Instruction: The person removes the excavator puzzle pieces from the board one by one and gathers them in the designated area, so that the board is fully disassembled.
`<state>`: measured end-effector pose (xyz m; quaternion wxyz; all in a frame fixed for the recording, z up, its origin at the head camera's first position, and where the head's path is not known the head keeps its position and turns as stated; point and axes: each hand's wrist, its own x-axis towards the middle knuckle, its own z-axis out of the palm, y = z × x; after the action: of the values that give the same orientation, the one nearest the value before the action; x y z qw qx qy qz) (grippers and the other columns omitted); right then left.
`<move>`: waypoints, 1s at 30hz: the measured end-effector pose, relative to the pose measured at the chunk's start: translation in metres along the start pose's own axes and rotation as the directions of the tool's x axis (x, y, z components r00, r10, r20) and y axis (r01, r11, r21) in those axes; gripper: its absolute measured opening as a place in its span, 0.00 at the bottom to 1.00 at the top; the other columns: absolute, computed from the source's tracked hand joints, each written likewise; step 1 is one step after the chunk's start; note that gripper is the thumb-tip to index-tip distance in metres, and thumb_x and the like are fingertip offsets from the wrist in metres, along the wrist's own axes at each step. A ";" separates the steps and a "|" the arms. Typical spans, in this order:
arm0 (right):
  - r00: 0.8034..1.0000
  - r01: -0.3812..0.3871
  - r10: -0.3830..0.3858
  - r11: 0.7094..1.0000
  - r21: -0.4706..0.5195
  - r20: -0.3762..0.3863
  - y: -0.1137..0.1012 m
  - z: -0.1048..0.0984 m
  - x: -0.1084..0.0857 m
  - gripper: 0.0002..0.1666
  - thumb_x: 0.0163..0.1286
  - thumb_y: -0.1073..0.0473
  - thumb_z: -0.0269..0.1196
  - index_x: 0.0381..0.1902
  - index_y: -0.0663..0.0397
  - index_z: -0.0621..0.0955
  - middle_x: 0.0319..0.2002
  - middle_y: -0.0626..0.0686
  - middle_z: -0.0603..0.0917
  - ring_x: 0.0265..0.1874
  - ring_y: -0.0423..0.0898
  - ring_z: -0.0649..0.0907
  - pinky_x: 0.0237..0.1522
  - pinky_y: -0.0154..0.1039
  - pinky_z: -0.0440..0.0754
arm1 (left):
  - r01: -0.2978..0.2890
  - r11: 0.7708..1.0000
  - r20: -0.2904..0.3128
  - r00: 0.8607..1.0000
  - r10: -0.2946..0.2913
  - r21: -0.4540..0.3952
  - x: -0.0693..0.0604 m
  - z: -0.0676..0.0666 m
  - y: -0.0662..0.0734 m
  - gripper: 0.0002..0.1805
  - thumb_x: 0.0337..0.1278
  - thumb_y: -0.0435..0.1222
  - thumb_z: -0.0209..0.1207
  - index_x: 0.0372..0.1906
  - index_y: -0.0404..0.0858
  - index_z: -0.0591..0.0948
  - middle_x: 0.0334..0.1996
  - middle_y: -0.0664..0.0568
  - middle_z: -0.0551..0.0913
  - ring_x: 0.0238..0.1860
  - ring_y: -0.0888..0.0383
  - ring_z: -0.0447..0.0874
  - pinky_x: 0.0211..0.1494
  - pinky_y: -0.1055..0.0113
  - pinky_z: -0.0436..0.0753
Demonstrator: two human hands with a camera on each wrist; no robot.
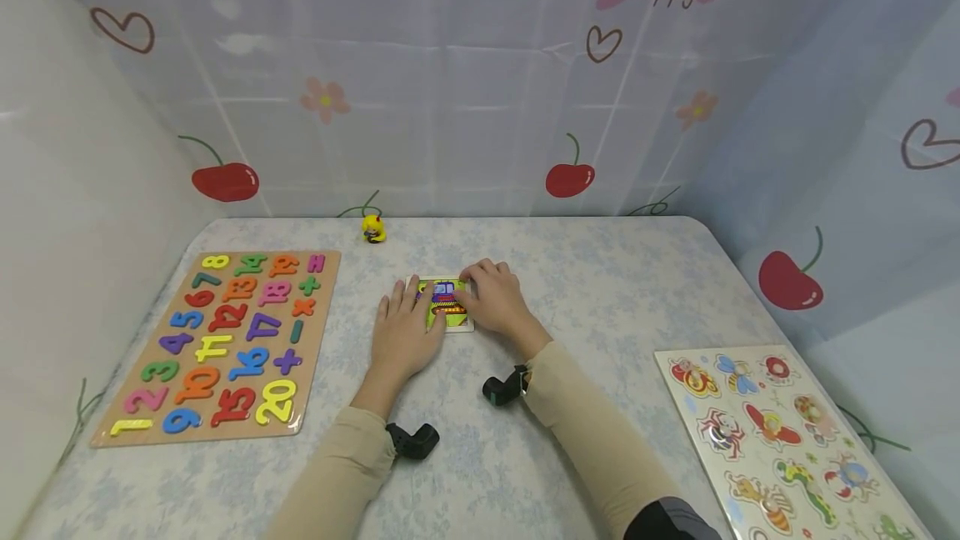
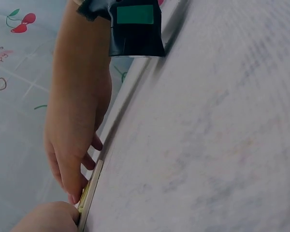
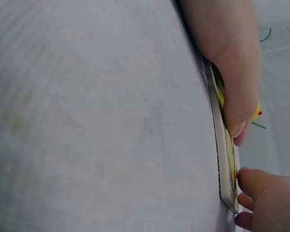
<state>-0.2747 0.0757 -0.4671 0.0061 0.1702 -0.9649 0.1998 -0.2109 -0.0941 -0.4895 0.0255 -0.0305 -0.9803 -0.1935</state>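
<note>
A small jigsaw board (image 1: 450, 320) with a bright vehicle picture lies flat on the table, partly covered by both hands. My left hand (image 1: 402, 332) rests over its left side with the fingers stretched out. On its right side, my right hand (image 1: 497, 300) touches the board, its thumb on the picture and its other fingers by the upper right edge. From the side, the right wrist view shows the board's thin pale edge (image 3: 222, 159) lying on the tabletop. Part of the picture is hidden under the hands.
At left lies a wooden number board (image 1: 251, 340) with colourful numerals and signs. An insect puzzle board (image 1: 757, 394) lies at the right front. Near the table's back edge sits a small yellow figurine (image 1: 373, 229). A printed curtain (image 1: 465, 107) hangs behind.
</note>
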 end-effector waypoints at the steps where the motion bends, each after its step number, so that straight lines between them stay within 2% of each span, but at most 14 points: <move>1: 1.000 -0.001 0.001 1.000 -0.002 0.010 0.000 -0.001 0.001 0.21 0.73 0.41 0.57 0.56 0.43 0.79 0.58 0.49 0.76 0.56 0.51 0.71 0.59 0.52 0.71 | 0.001 1.000 -0.001 1.000 -0.001 0.000 0.000 0.000 0.000 0.36 0.72 0.57 0.38 0.79 0.49 0.56 0.81 0.48 0.48 0.82 0.45 0.40 0.81 0.43 0.42; 11: 0.997 0.005 -0.003 1.000 -0.019 0.079 0.002 0.000 0.012 0.17 0.75 0.43 0.55 0.51 0.46 0.74 0.51 0.50 0.73 0.53 0.50 0.69 0.55 0.49 0.69 | -0.005 1.000 -0.004 1.000 0.005 0.006 0.000 0.001 0.000 0.36 0.71 0.57 0.38 0.79 0.49 0.55 0.81 0.48 0.48 0.82 0.45 0.40 0.81 0.43 0.43; 17: 0.996 0.003 -0.004 1.000 0.013 0.087 0.003 -0.001 0.015 0.15 0.75 0.45 0.55 0.50 0.48 0.73 0.47 0.51 0.71 0.51 0.50 0.67 0.53 0.47 0.66 | -0.009 1.000 -0.004 1.000 0.009 0.011 0.000 0.001 0.000 0.36 0.71 0.57 0.38 0.79 0.49 0.55 0.81 0.48 0.48 0.82 0.45 0.39 0.81 0.43 0.43; 30: 0.997 -0.004 -0.001 0.998 0.058 0.083 0.002 -0.001 0.015 0.14 0.75 0.46 0.56 0.50 0.48 0.74 0.47 0.51 0.72 0.51 0.50 0.67 0.54 0.47 0.66 | 0.007 1.000 -0.004 1.000 -0.007 -0.012 0.001 0.000 0.000 0.37 0.70 0.57 0.41 0.79 0.48 0.57 0.81 0.47 0.49 0.81 0.45 0.41 0.81 0.43 0.43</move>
<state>-0.2894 0.0729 -0.4656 -0.0391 0.1778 -0.9583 0.2204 -0.2119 -0.0936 -0.4898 0.0268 -0.0270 -0.9791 -0.1997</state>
